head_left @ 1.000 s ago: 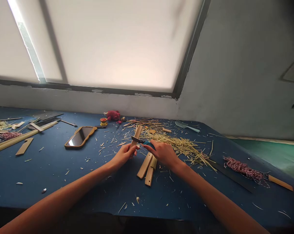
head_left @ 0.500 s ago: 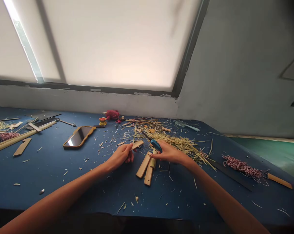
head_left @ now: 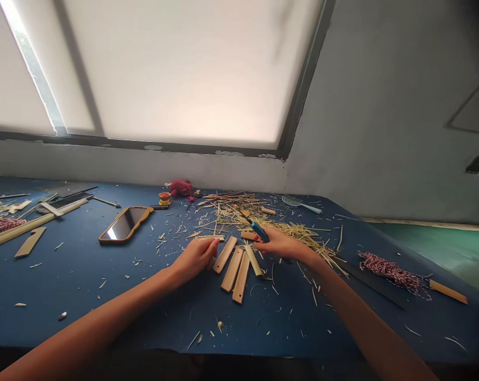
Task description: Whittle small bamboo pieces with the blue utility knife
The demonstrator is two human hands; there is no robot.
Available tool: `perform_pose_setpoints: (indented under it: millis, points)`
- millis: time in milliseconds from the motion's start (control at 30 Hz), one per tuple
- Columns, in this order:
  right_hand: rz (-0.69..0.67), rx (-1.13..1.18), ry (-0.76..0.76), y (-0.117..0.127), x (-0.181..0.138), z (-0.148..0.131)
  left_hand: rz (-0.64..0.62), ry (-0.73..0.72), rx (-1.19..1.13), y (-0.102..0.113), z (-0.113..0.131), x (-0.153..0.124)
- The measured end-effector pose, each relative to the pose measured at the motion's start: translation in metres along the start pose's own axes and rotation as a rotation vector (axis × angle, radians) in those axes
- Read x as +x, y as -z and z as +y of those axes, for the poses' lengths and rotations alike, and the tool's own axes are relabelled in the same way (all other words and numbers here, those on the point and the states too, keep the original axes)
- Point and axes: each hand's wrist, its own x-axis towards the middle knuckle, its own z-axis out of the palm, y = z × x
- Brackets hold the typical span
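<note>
My right hand [head_left: 283, 244] is wrapped round the blue handle of a knife [head_left: 259, 231], whose thin dark blade points up and left over the shavings. Below the fingers lies a short flat bamboo piece [head_left: 249, 235]. My left hand [head_left: 199, 255] is closed, its fingers curled in; whether anything is inside is hidden. Directly behind it a pale strip [head_left: 216, 237] shows partly. Between the hands, flat bamboo slats [head_left: 232, 270] are fanned out on the blue table [head_left: 152, 312], one with a hole near its lower end. A greener bamboo piece [head_left: 253, 260] lies to their right.
Bamboo shavings [head_left: 298, 233] are heaped behind my right hand. A phone [head_left: 126, 225] lies at left, near long bamboo strips [head_left: 36, 225]. A hairbrush [head_left: 300, 203] is at the back. A long dark blade [head_left: 374, 286] and bundled cord [head_left: 390, 271] lie right.
The slat that was in my left hand now lies with the others, and my left hand has drawn slightly left and down. The bamboo pieces are spread wider. My right hand still grips the knife.
</note>
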Motion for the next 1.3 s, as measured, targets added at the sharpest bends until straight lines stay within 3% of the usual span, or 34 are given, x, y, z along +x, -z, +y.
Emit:
perform_pose_setpoints:
  millis: [233, 333, 500, 633, 733, 867, 967, 1100, 1300]
  points:
    - [0.053, -0.196, 0.058, -0.01, 0.0, -0.007, 0.105, -0.135, -0.014, -0.004, 0.0, -0.001]
    - [0.071, -0.175, -0.004, 0.005, -0.005, -0.003, 0.191, -0.215, 0.014, -0.002, -0.001, 0.001]
    - [0.135, -0.119, -0.148, 0.028, -0.011, 0.002, 0.158, -0.199, 0.039, 0.001, -0.002, 0.001]
    - [0.217, 0.036, -0.245, 0.032, -0.01, 0.005, 0.213, -0.255, 0.122, -0.001, -0.004, 0.002]
    - [0.171, 0.092, -0.248, 0.033, -0.009, 0.006, 0.142, -0.205, 0.057, -0.001, -0.004, 0.002]
    - [0.242, -0.153, -0.094, 0.032, -0.007, 0.007, 0.143, -0.258, -0.029, -0.001, -0.001, 0.0]
    - [0.203, -0.325, -0.057, 0.026, -0.004, 0.01, 0.198, -0.279, 0.055, 0.0, 0.0, 0.0]
    - [0.216, -0.371, -0.087, 0.021, 0.001, 0.014, 0.209, -0.272, 0.219, 0.0, 0.003, -0.002]
    - [0.279, -0.344, -0.064, 0.028, 0.001, 0.014, 0.038, -0.415, 0.408, -0.01, 0.017, -0.013]
